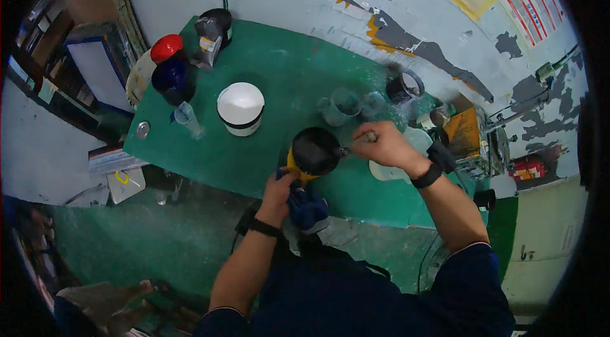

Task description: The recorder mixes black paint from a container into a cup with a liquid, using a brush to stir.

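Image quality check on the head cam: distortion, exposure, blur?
Head view: fisheye bends the green table's edges, black corners; head view: white tub reads bright, while the dark contents of the yellow container show little detail; head view: thing in the right hand too small and soft to identify.

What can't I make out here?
All in the head view:
Small tool: its exact kind, mostly covered by the right hand.
Yellow container: its underside, hidden beneath its dark top.
Wall sheet: its print, too small and blurred.
Lower-left clutter: blurred, cut off by the dark lens rim.
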A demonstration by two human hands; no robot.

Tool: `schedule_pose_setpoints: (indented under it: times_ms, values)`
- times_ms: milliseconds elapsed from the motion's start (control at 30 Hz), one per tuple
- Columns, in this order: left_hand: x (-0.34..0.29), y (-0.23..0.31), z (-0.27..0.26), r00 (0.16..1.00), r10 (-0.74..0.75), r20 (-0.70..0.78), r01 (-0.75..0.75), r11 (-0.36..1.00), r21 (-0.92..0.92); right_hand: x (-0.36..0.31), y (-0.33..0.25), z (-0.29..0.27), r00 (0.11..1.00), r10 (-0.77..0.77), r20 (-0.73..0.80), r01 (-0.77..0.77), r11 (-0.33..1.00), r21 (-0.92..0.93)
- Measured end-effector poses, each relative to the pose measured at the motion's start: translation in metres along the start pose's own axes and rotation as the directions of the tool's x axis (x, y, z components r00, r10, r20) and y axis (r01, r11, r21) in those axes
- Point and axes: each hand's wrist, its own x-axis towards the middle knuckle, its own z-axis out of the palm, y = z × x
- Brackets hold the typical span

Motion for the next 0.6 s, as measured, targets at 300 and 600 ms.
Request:
schedule_pose_setpoints:
  times_ms: [300, 600]
  values:
    - [-0.003, 0.003, 0.004, 1.000, -0.026, -0.016, 0.026, 1.000, -0.003, 0.008, 0.012, 0.012, 0.981, 0.135, -0.140, -0.072, 0.921, 0.383]
    - [-0.003, -0.001, 0.002, 1.000, -0.016, -0.021, 0.015, 0.999, -0.038, 0.007, 0.003, -0.007, 0.996, -0.075, 0.050, 0.079, 0.993, -0.092]
